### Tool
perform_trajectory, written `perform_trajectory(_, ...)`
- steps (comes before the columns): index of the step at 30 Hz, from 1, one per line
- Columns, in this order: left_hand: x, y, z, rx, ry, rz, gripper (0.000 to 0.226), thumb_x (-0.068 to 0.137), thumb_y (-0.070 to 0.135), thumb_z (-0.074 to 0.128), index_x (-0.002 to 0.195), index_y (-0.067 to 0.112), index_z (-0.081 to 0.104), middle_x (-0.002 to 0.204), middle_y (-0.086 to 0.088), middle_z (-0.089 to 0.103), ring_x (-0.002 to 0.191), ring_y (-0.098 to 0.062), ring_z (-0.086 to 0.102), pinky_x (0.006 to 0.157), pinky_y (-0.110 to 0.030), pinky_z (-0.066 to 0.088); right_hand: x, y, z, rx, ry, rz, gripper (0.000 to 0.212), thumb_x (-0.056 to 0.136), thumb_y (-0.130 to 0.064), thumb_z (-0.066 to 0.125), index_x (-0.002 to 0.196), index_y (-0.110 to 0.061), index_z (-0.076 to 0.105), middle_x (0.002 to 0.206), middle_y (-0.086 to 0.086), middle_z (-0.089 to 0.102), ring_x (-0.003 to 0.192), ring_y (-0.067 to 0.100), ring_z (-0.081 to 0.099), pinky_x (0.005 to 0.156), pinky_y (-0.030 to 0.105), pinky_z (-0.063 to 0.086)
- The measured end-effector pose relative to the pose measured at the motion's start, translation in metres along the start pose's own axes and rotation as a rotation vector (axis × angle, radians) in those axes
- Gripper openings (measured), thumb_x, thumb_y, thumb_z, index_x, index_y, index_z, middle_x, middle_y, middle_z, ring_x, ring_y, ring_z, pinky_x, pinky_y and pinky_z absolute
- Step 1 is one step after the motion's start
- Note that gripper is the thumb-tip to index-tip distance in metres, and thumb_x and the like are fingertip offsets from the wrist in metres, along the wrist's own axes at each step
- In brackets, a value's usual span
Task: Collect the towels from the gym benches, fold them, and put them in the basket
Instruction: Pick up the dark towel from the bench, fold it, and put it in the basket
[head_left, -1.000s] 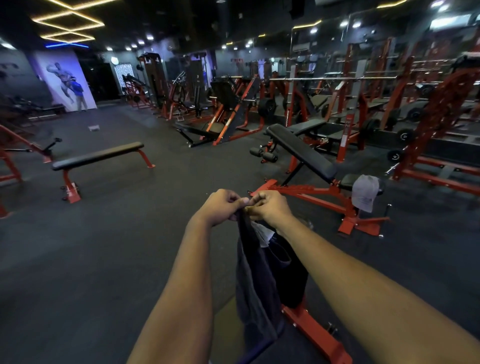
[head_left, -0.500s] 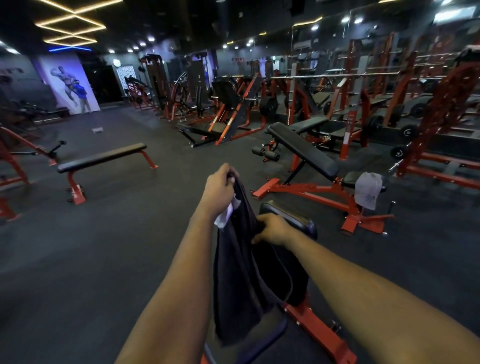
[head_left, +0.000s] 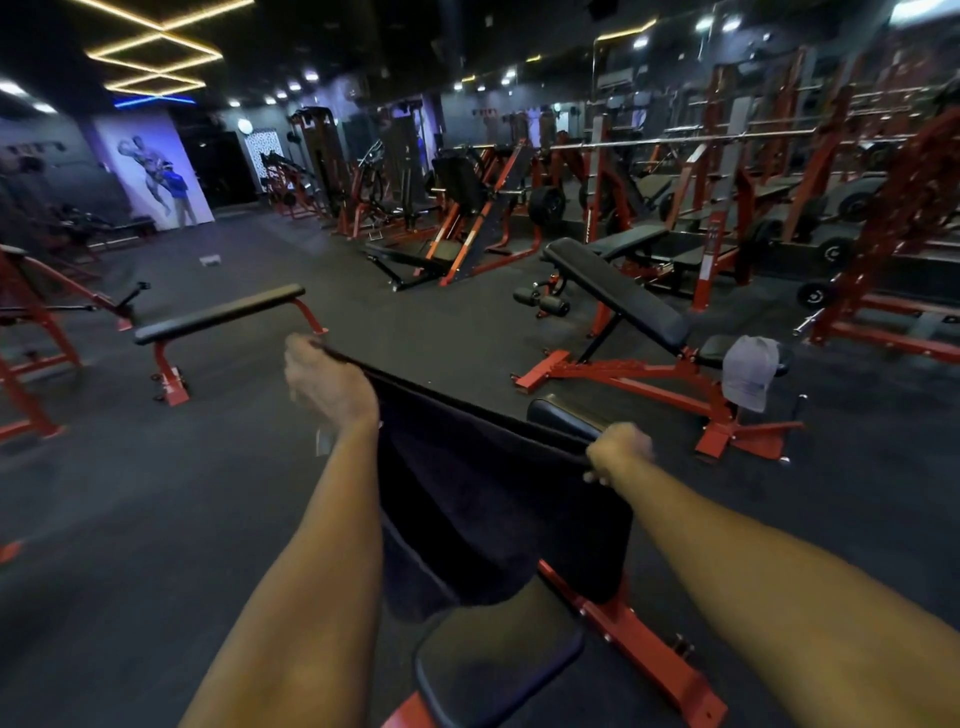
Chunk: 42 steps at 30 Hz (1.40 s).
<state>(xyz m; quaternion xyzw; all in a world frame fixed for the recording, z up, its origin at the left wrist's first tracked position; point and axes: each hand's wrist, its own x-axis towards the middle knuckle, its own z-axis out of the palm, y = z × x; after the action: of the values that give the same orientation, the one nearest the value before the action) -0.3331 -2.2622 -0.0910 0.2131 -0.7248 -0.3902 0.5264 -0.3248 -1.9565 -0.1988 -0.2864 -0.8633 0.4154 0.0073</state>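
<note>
Left hand (head_left: 327, 384) and right hand (head_left: 618, 449) pinch towel (head_left: 493, 509) corners.
Spread taut between them, so it hangs flat for my fold.

A dark floor (head_left: 130, 519) runs back to a lit mural (head_left: 140, 161) of a muscular figure on the far left wall, with a person in blue (head_left: 179, 200) standing before it and a small pale object (head_left: 210, 260) lying on the floor nearby. Overhead, yellow light strips (head_left: 156, 52) form angular outlines on the black ceiling, with a short blue strip (head_left: 153, 100) beyond them. Red-framed machines fill the back and right: a sloped leg press (head_left: 478, 223) with a black plate (head_left: 545, 205) beside it, a barbell (head_left: 675, 139) level across a rack (head_left: 602, 171), and a larger frame (head_left: 914, 218) at the right edge.
</note>
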Motion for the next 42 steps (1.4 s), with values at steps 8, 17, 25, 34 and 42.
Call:
perform_trajectory(8, -0.017, -0.061, -0.013, 0.442, -0.245, -0.321, 0.021, 0.091, -0.006, 0.045, 0.108, 0.006, 0.051, 0.109, -0.020, 0.064, 0.113, -0.039, 0.049, 0.089, -0.053, 0.046, 0.009, -0.027, -0.041, 0.547, -0.301, -0.138, 0.029, 0.079, 0.019, 0.055, 0.072, -0.008, 0.064, 0.085, 0.019, 0.069, 0.074, 0.028, 0.071, 0.057, 0.030, 0.058)
perform_trajectory(17, -0.027, -0.058, -0.014, 0.310, -0.206, -0.235, 0.017, 0.092, -0.002, 0.041, 0.104, 0.007, 0.049, 0.109, -0.017, 0.063, 0.111, -0.037, 0.045, 0.090, -0.051, 0.041, 0.011, -0.011, -0.046, 0.062, -0.109, -0.397, 0.022, 0.062, -0.012, 0.086, 0.077, -0.021, 0.073, 0.078, -0.001, 0.073, 0.077, 0.017, 0.068, 0.064, 0.026, 0.050)
perform_trajectory(25, -0.036, -0.037, -0.021, 0.005, 0.031, -0.088, 0.015, 0.098, 0.016, 0.034, 0.108, 0.009, 0.044, 0.107, -0.017, 0.053, 0.092, -0.035, 0.050, 0.073, -0.041, 0.034, -0.004, -0.016, -0.043, 0.386, 0.369, -0.463, 0.028, 0.095, -0.029, 0.057, 0.094, -0.002, 0.067, 0.095, 0.017, 0.069, 0.092, 0.033, 0.062, 0.075, 0.036, 0.042)
perform_trajectory(34, -0.014, -0.012, -0.011, 0.395, -0.505, -0.445, 0.040, 0.088, 0.019, 0.051, 0.121, -0.002, 0.059, 0.126, -0.026, 0.059, 0.117, -0.042, 0.057, 0.094, -0.044, 0.049, -0.017, -0.076, -0.048, 0.186, 0.345, -0.034, 0.038, 0.094, -0.036, 0.053, 0.116, -0.007, 0.066, 0.123, 0.021, 0.062, 0.115, 0.039, 0.059, 0.092, 0.040, 0.048)
perform_trajectory(42, -0.045, 0.019, 0.002, 0.288, -0.947, -0.231, 0.020, 0.078, 0.009, 0.058, 0.089, -0.004, 0.068, 0.090, -0.023, 0.071, 0.079, -0.036, 0.071, 0.069, -0.038, 0.060, -0.037, -0.080, 0.008, 0.155, -0.025, -0.323, 0.032, 0.088, -0.034, 0.059, 0.090, -0.005, 0.072, 0.095, 0.018, 0.072, 0.093, 0.035, 0.070, 0.080, 0.039, 0.058)
